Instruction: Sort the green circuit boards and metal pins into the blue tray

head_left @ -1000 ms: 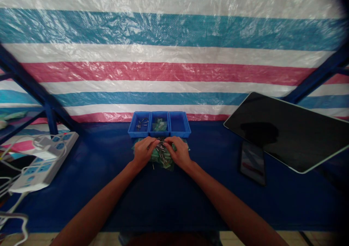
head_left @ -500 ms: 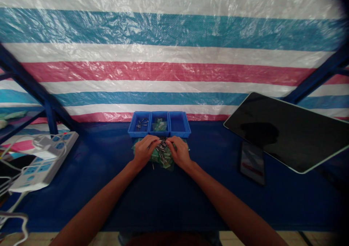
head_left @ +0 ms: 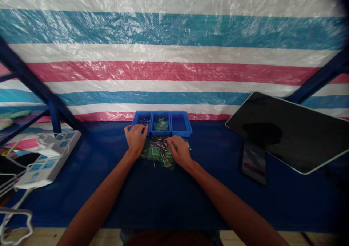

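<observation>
My left hand (head_left: 135, 140) is at the front edge of the left blue bin (head_left: 140, 115), its fingers curled and thumb close to them. Whatever it holds, if anything, is too small to make out. A few thin metal pieces lie in that bin. My right hand (head_left: 180, 152) rests at the right side of a heap of short metal pins (head_left: 161, 144), fingertips bent together among them; what they pinch is hidden. Under and around the pins are small clear-green plastic packets (head_left: 154, 153). More packets lie in the middle blue bin (head_left: 160, 124).
The right blue bin (head_left: 180, 122) adjoins the middle one. A phone (head_left: 254, 164) and a dark flat screen (head_left: 294, 133) lie to the right. On the left is a white power strip (head_left: 49, 166) with cables. A striped plastic sheet (head_left: 174, 71) hangs behind the blue table (head_left: 169, 198).
My left hand has moved left and up, from the pin heap to the left bin, uncovering more packets. The right hand stays at the heap. The view has shifted slightly.
</observation>
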`<state>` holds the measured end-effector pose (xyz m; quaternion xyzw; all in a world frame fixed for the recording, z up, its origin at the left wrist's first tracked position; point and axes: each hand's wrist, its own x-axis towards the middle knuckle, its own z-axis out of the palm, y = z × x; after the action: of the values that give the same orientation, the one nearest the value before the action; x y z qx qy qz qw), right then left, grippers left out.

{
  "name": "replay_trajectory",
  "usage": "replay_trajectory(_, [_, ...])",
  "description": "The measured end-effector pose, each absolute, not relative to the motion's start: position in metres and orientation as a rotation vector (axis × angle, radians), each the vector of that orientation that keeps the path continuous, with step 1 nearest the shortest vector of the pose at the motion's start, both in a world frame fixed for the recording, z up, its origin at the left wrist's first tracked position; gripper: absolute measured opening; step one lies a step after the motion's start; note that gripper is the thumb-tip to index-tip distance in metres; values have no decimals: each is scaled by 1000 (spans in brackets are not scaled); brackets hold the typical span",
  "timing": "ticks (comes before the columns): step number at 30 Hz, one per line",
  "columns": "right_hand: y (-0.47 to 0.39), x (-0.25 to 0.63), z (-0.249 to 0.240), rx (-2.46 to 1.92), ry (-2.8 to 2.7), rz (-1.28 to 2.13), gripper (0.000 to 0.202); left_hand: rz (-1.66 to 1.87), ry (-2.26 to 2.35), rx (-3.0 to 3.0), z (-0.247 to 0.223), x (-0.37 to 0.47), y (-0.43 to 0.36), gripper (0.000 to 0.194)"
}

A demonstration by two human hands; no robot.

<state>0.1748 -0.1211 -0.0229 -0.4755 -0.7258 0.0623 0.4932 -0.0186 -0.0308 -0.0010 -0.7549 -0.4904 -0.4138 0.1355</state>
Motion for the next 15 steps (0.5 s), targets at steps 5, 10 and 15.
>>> replay_trajectory(5, [-121,175,-24,-1160,-1768,142,26,-1124,-1464,-2189,-4,-18,-31,26])
replay_trajectory(10, [-121,175,-24,-1148,-1771,144,26,-1127,-1489,-2199,-2,-19,-33,26])
replay_trajectory(15, [-119,176,-23,-1224,-1757,61,23,-1143,-1424,-2199,1,-17,-43,18])
